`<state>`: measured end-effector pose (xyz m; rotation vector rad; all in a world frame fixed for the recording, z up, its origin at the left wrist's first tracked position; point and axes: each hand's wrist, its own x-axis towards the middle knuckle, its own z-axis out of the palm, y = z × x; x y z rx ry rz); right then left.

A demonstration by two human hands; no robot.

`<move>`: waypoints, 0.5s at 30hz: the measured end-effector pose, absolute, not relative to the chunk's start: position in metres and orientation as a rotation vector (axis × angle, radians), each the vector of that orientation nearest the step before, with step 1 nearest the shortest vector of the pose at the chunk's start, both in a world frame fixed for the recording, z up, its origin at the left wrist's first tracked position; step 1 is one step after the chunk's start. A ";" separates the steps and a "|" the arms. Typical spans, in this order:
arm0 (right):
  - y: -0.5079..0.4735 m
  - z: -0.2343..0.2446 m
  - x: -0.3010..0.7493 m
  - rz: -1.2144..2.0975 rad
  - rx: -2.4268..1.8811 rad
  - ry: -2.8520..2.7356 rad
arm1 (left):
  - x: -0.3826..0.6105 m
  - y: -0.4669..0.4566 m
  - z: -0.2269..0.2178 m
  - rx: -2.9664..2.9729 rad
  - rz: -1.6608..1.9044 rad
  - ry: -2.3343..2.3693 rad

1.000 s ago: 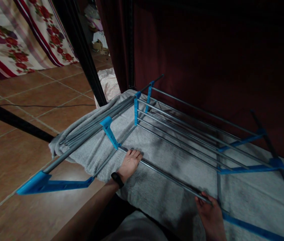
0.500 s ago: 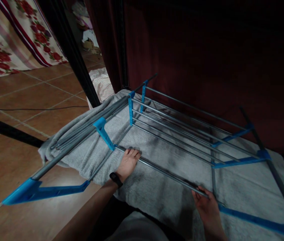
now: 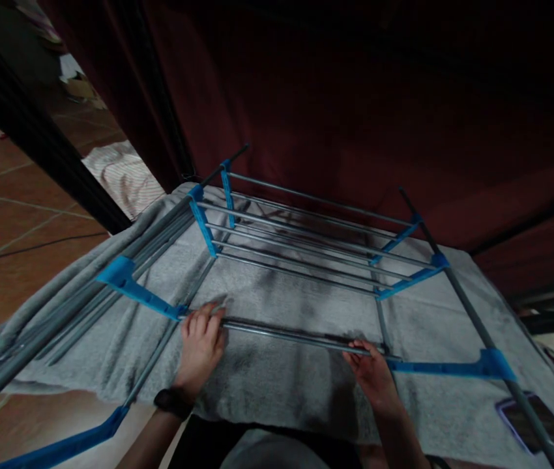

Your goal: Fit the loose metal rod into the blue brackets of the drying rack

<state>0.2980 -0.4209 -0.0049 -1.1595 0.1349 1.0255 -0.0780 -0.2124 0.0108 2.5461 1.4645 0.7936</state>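
Observation:
A rack of grey metal tubes with blue plastic brackets lies across a grey blanket (image 3: 267, 384). My left hand (image 3: 201, 355) has its fingers curled over the left part of a front metal tube (image 3: 281, 335), beside the left blue bracket (image 3: 143, 293). With thumb and fingers, my right hand (image 3: 375, 378) grips the same tube near its right end, close to the right blue bracket (image 3: 443, 369). Whether the tube's right end sits inside that bracket I cannot tell. Behind it, several crossbars (image 3: 301, 277) span the other brackets.
Several loose grey tubes (image 3: 111, 312) lie along the left side of the blanket. A phone (image 3: 534, 420) rests at the lower right, partly behind a side tube. Dark red curtains (image 3: 330, 117) hang at the back, and a black post (image 3: 47, 130) stands at the left.
The view has turned to the right, bringing the phone into sight. My left hand is now nearer the left bracket. Both hands remain on the same tube.

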 end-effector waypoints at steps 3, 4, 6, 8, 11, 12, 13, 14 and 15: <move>-0.414 -0.005 0.302 0.994 -1.168 0.164 | -0.106 -0.214 0.008 2.279 0.993 1.821; -0.410 -0.004 0.304 0.974 -1.163 0.163 | -0.114 -0.212 0.007 2.192 1.065 1.904; -0.402 -0.004 0.307 0.928 -1.147 0.162 | -0.128 -0.205 0.006 2.034 1.170 1.982; -0.396 -0.004 0.308 0.909 -1.147 0.154 | -0.135 -0.195 0.005 1.901 1.175 1.980; -0.399 -0.009 0.303 0.920 -1.185 0.102 | -0.134 -0.183 0.006 1.842 1.035 1.914; -0.402 -0.011 0.301 0.919 -1.193 0.081 | -0.133 -0.180 0.006 1.869 0.981 1.903; -0.406 -0.014 0.299 0.910 -1.196 0.067 | -0.132 -0.178 0.007 1.906 0.938 1.904; -0.409 -0.016 0.299 0.900 -1.202 0.066 | -0.131 -0.177 0.007 1.945 0.908 1.914; -0.411 -0.018 0.299 0.890 -1.215 0.075 | -0.130 -0.176 0.006 1.983 0.891 1.929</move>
